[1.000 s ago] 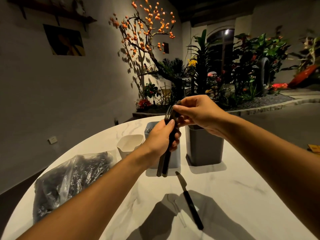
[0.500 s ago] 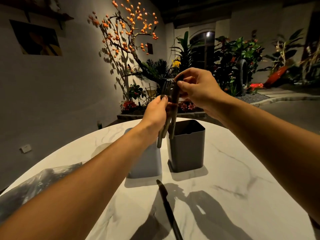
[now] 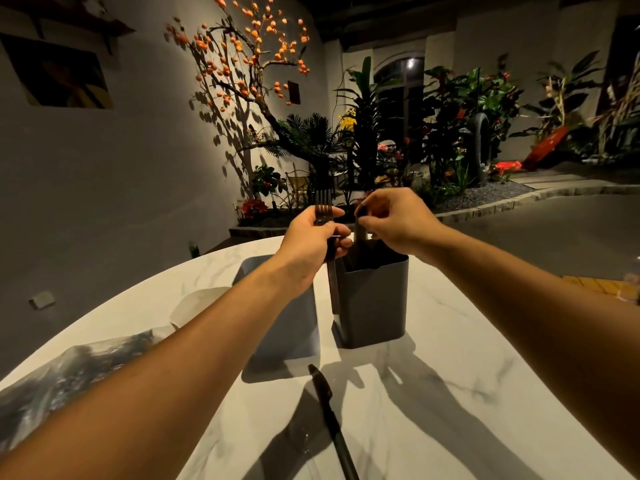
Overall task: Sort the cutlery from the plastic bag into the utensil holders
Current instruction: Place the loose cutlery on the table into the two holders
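Observation:
My left hand [image 3: 313, 242] grips a dark fork [image 3: 322, 202] upright, tines up, its handle hanging down between the two holders. My right hand [image 3: 394, 220] pinches the top of another dark utensil [image 3: 360, 233], whose lower end dips inside the dark grey holder [image 3: 372, 303]. I cannot tell what kind of utensil it is. A lighter grey-blue holder [image 3: 294, 327] stands just left of the dark one, partly behind my left forearm. A black knife [image 3: 332, 420] lies on the white marble table [image 3: 450, 375] in front of the holders. The plastic bag [image 3: 62, 375] of cutlery lies at the left edge.
A small white container [image 3: 197, 304] sits left of the grey-blue holder, behind my forearm. The round table's far edge runs just behind the holders. Beyond it are plants, a tree with orange fruit and a paved floor.
My right hand has drawn one utensil away from the bundle and lowered it into the dark holder. My left hand keeps the fork, now held lower and apart from the right hand.

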`<control>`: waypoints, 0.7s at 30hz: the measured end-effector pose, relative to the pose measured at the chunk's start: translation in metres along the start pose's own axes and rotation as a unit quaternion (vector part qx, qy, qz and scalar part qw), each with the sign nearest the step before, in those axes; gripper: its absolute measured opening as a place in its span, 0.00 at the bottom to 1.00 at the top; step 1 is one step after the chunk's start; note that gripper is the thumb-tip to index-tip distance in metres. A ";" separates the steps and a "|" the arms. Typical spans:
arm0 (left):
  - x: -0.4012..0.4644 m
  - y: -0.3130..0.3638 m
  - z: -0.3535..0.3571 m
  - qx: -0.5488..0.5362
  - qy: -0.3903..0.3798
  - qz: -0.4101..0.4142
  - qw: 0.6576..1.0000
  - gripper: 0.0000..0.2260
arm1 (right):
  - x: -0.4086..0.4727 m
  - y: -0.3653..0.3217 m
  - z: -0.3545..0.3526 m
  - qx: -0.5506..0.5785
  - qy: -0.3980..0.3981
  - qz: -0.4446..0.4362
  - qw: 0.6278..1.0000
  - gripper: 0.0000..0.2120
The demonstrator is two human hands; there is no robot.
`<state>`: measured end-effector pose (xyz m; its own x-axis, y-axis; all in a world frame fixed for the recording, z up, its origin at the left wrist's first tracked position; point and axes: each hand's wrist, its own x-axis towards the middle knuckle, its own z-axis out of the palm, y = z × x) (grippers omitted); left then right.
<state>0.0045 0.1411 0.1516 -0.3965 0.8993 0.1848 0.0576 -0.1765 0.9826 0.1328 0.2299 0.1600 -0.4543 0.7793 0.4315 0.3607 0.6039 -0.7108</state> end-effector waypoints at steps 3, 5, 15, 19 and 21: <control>-0.002 -0.002 -0.003 -0.005 0.001 -0.014 1.000 0.10 | 0.000 0.002 0.006 -0.019 0.008 -0.002 1.000 0.08; -0.003 -0.002 -0.005 -0.012 -0.003 -0.019 1.000 0.13 | 0.000 -0.006 0.007 0.024 0.013 -0.024 0.999 0.08; -0.005 0.030 -0.033 0.054 -0.003 0.118 0.992 0.13 | 0.009 -0.066 0.018 0.102 0.059 -0.176 0.977 0.06; 0.002 0.041 -0.053 0.061 0.004 0.160 0.985 0.11 | 0.013 -0.082 0.026 0.110 0.076 -0.208 0.969 0.06; 0.005 0.037 -0.062 0.074 0.005 0.161 0.984 0.10 | 0.014 -0.084 0.034 0.107 0.072 -0.211 0.969 0.06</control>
<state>-0.0518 0.1141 0.1881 -0.3457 0.8020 0.4870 0.3146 -0.3899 0.8654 0.0686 0.1845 0.2069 -0.4000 0.4961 0.7706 -0.0168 0.8367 -0.5474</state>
